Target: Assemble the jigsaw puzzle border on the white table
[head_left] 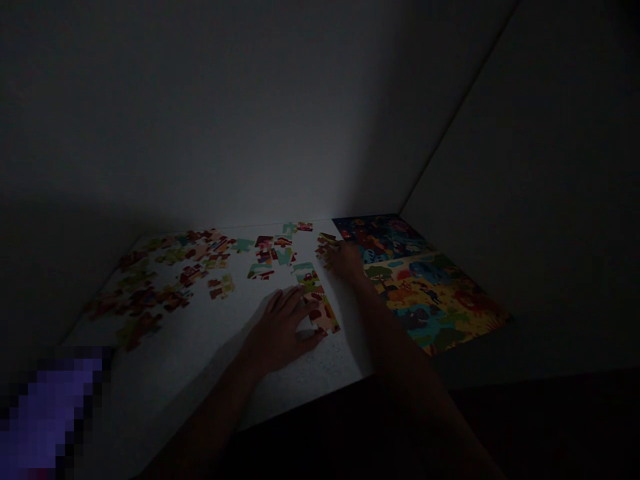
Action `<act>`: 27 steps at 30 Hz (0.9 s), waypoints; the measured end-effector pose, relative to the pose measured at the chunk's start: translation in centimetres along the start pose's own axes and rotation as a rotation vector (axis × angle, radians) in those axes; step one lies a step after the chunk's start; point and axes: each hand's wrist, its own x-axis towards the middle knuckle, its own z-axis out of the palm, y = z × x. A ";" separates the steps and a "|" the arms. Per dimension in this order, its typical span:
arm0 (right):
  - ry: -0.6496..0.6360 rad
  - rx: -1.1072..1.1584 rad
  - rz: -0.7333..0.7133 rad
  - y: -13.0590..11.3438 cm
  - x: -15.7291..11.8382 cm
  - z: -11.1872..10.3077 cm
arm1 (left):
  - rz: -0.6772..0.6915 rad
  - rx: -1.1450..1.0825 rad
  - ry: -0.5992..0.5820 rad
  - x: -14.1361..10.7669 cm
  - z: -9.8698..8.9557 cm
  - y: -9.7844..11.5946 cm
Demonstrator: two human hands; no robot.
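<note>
The room is dim. My left hand (pixel 280 327) lies with fingers apart on the white tabletop, its fingertips and thumb touching the left side of a narrow strip of joined jigsaw pieces (pixel 325 315). That strip shows a pale sky, greenery and a brown-patched animal. Farther back, my right hand (pixel 346 260) has its fingers curled down over a small group of jigsaw pieces (pixel 327 239). The fingertips close on a puzzle piece there, mostly hidden by the hand. Several loose pieces (pixel 263 270) lie between the strip and the larger pile.
Many loose jigsaw pieces (pixel 193 273) are scattered over the left of the white table (pixel 200 353). To the right lie two finished-looking pictures, a dark blue one (pixel 390 233) and a yellow animal scene (pixel 430 300). Walls stand behind and right. A blurred purple shape (pixel 50 413) sits lower left.
</note>
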 end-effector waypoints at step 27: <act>0.025 0.009 0.156 -1.0 -1.0 0.7 | -0.022 0.007 -0.037 0.1 0.0 -0.1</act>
